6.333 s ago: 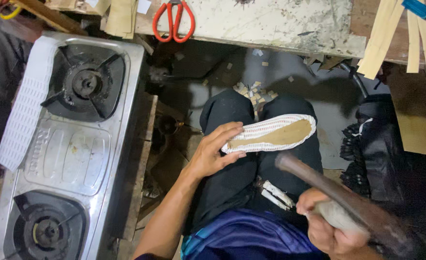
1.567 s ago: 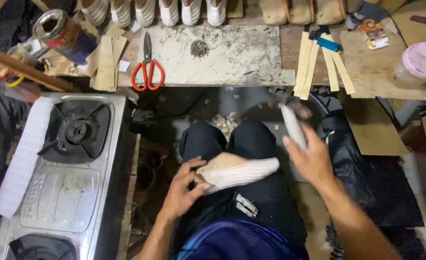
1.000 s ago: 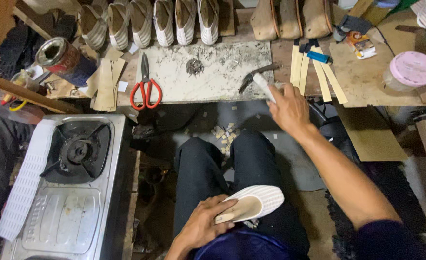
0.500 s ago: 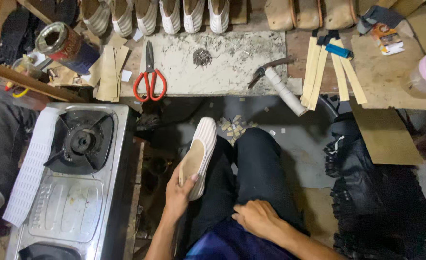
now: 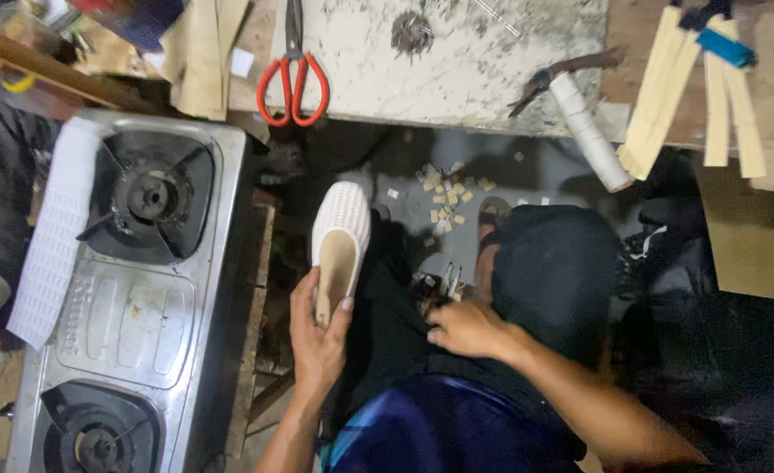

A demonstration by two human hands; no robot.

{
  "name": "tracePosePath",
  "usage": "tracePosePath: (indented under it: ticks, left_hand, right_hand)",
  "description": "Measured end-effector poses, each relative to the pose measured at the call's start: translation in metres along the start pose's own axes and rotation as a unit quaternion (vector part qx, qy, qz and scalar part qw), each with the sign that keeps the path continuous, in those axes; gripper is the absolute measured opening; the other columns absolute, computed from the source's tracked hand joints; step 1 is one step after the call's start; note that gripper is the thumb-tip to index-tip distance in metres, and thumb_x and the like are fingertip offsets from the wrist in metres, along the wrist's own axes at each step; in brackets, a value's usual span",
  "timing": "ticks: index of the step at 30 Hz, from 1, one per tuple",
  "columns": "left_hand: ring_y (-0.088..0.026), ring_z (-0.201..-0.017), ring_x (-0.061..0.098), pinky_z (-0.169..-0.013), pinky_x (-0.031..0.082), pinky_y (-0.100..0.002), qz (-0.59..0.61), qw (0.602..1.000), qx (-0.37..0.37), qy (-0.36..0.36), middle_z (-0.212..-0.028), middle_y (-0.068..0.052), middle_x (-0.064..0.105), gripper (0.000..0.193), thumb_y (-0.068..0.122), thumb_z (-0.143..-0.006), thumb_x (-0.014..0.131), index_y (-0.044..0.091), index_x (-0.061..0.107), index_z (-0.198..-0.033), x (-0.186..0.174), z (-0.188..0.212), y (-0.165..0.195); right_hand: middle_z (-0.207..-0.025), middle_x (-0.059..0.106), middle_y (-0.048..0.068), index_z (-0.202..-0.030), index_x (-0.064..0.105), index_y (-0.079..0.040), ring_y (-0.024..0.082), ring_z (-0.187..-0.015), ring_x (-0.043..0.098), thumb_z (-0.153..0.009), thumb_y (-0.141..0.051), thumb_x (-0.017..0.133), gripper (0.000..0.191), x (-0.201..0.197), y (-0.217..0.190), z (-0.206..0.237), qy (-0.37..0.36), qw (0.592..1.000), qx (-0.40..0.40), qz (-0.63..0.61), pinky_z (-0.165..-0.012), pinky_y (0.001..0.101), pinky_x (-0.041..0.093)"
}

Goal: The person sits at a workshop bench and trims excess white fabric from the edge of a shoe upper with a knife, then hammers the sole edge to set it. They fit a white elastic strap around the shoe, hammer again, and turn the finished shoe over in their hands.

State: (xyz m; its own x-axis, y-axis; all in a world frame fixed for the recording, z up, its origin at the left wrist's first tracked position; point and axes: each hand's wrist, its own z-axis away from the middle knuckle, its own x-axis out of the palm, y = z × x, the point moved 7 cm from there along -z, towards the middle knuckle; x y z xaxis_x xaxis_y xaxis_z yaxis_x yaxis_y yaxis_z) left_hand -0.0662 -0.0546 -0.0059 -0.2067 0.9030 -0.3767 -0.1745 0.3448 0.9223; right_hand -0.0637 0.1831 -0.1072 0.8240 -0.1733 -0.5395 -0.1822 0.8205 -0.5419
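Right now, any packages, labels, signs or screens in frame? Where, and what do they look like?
Small white paper label or tag: top left on the workbench, beside tan card pieces; square, too small to say if it is printed.
No packages, signs or screens in view.
Left hand has a grip on the white mesh shoe with tan insole; no label shows on it.
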Motion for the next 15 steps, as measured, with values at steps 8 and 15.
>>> tracePosePath:
  ticks: [8, 15]
  left_hand:
    - [-0.034, -0.134, 0.053, -0.112, 0.041, -0.042, -0.060, 0.998, 0.011, 0.008, -0.144, -0.021, 0.052, 0.061, 0.007, -0.087, 0.070, -0.002, 0.047, -0.142, -0.007, -0.006, -0.015]
    - [-0.039, -0.133, 0.054, -0.108, 0.046, -0.045, -0.108, 0.991, 0.071, 0.043, -0.143, -0.026, 0.051, 0.059, 0.007, -0.083, 0.071, -0.002, 0.050, -0.138, -0.001, -0.036, -0.045]
  right_hand:
    - [-0.106, 0.070, 0.020, -0.105, 0.075, -0.007, 0.041, -0.099, 0.067, -0.087, -0.038, 0.065, 0.036, -0.031, 0.070, -0.165, 0.006, 0.995, 0.096, 0.015, -0.086, 0.0536, 0.054]
    - [-0.105, 0.073, 0.021, -0.104, 0.074, -0.004, 0.037, -0.096, 0.071, -0.094, -0.035, 0.060, 0.035, 0.016, 0.102, -0.206, -0.128, 0.976, 0.093, 0.146, -0.084, 0.0512, 0.056]
